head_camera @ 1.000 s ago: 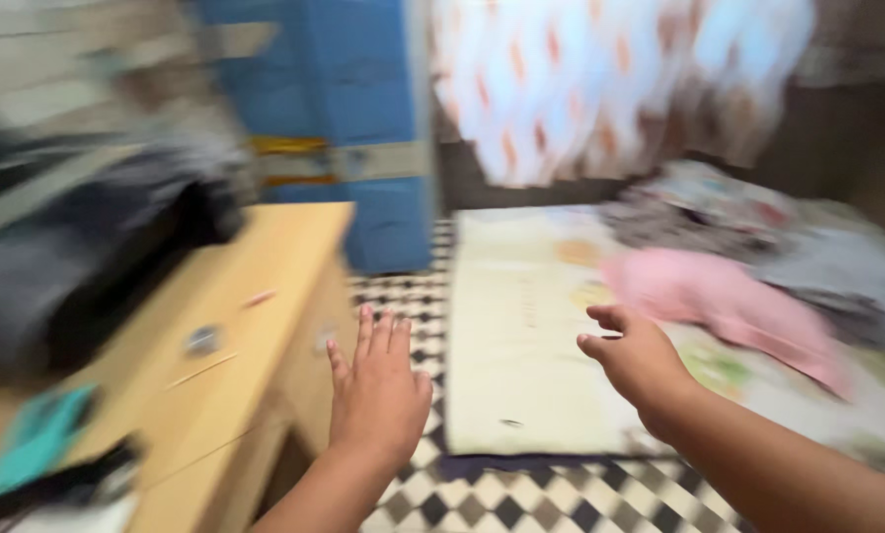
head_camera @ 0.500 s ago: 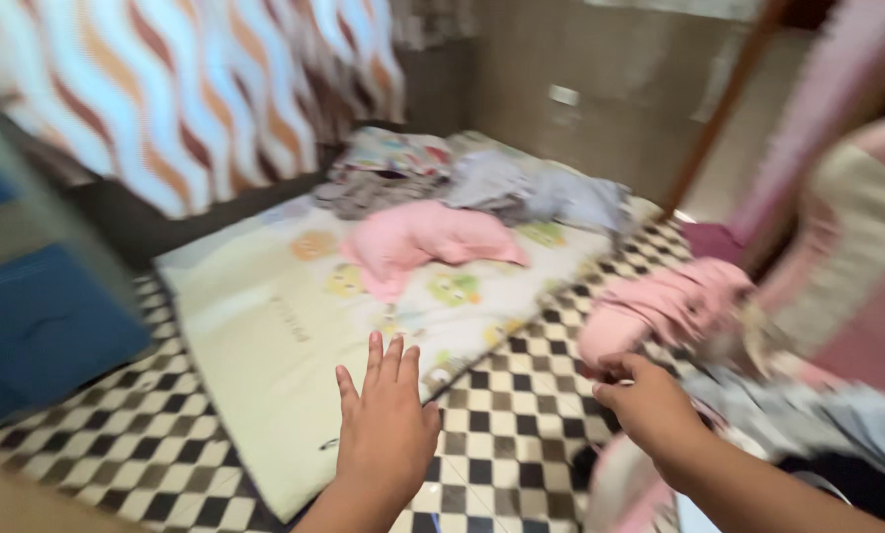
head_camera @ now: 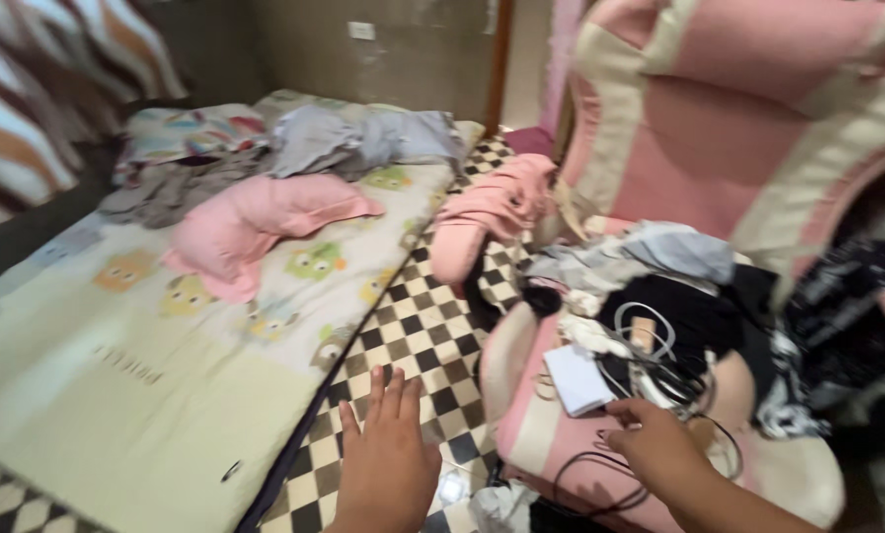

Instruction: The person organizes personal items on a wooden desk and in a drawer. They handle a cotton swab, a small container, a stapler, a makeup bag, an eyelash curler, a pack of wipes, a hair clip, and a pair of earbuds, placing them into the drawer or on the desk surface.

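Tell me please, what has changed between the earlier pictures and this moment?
The view swung right, from a wooden desk and blue cabinet, across the mattress, to a pink chair heaped with clothes and cables. The right hand moved onto the chair seat beside a white box and the cables; it grips nothing visible. The left hand stayed flat, fingers spread, over the checkered floor.

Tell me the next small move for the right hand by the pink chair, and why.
Probably ease the right hand forward onto the white cables on the pink chair seat. Its fingers are spread and hold nothing, the tangle lies just beyond the fingertips, and the left hand hovers flat over the checkered floor, free.
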